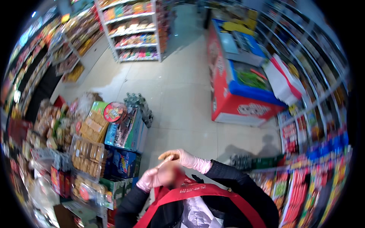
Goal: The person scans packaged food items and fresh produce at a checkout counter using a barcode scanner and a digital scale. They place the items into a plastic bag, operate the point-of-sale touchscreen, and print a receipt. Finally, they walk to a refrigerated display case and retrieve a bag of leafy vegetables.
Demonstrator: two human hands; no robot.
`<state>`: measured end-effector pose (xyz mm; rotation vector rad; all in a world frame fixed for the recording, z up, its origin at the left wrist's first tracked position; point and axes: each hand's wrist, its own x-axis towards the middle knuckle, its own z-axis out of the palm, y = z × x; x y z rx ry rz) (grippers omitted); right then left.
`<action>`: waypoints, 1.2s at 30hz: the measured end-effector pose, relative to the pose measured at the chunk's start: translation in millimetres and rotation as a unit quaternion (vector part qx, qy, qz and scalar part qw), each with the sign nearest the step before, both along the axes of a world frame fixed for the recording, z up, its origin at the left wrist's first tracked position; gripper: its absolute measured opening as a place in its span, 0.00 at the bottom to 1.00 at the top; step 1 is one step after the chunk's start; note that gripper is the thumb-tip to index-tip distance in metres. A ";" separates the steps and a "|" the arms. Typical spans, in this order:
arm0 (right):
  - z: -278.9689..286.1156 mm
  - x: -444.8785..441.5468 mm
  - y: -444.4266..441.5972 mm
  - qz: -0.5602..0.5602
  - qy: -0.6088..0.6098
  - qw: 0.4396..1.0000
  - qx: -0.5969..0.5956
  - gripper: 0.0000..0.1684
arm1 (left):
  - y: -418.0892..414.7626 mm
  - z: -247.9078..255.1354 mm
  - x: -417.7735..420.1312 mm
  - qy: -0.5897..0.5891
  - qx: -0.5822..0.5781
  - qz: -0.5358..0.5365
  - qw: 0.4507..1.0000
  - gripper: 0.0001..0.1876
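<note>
My left hand and my right hand both wear pale pink gloves and come together in front of my chest. The right hand arches over the left, its fingers pointing left, and the fingertips appear to meet. A blurred pinkish-brown patch lies between them, so what the left fingers hold or touch cannot be made out. Right below the hands is the red apron on my body, printed with writing, over a dark jacket. Left of the hands, clear plastic trays of biscuits lie stacked beside a dark blue carton.
Cartons with a red-lidded tub and a pack of bottles stand ahead left. A red chest freezer holds greens, ahead right, with a white box beside it. Stocked shelves stand beyond the tiled floor.
</note>
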<state>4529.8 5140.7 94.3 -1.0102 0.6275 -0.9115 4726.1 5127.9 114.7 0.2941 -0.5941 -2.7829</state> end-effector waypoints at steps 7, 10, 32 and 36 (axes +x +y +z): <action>-20.9 -72.6 -264.2 -0.104 0.039 0.994 0.001 0.06 | -261.2 -39.7 -88.3 0.053 0.121 0.058 0.990 0.33; -8.1 -118.1 -363.0 -0.176 0.033 0.983 0.034 0.05 | -379.5 -22.1 -139.1 0.079 0.050 0.019 0.995 0.30; -20.1 -27.4 -1125.0 0.326 0.098 0.940 -0.008 0.11 | -976.4 -23.1 -92.5 0.178 0.064 0.540 0.820 0.43; -12.7 61.9 -1240.6 0.358 0.134 0.924 0.026 0.10 | -1087.7 -32.6 -19.9 0.209 0.067 0.585 0.781 0.43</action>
